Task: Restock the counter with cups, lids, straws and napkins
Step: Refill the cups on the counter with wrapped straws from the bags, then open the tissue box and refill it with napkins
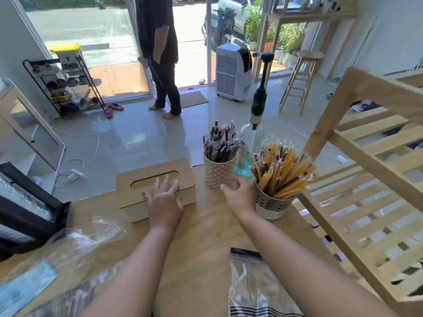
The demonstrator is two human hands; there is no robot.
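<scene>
A napkin box (128, 193) with a slotted wooden lid stands at the far edge of the wooden counter (206, 236). My left hand (163, 199) lies flat on the lid with fingers spread. My right hand (238, 193) hovers between two straw holders, fingers relaxed, holding nothing. The patterned cup (217, 172) holds dark wrapped straws (220, 143). The perforated metal pot (273, 203) holds yellow wrapped straws (281, 170).
A pump bottle (254, 133) with blue liquid stands behind the straw holders. Empty plastic bags (87, 239) and a zip bag (254, 284) lie on the near counter. A black lid dispenser (27, 207) is at left, a slatted wooden rack (370, 179) at right. A person (160, 53) stands by the door.
</scene>
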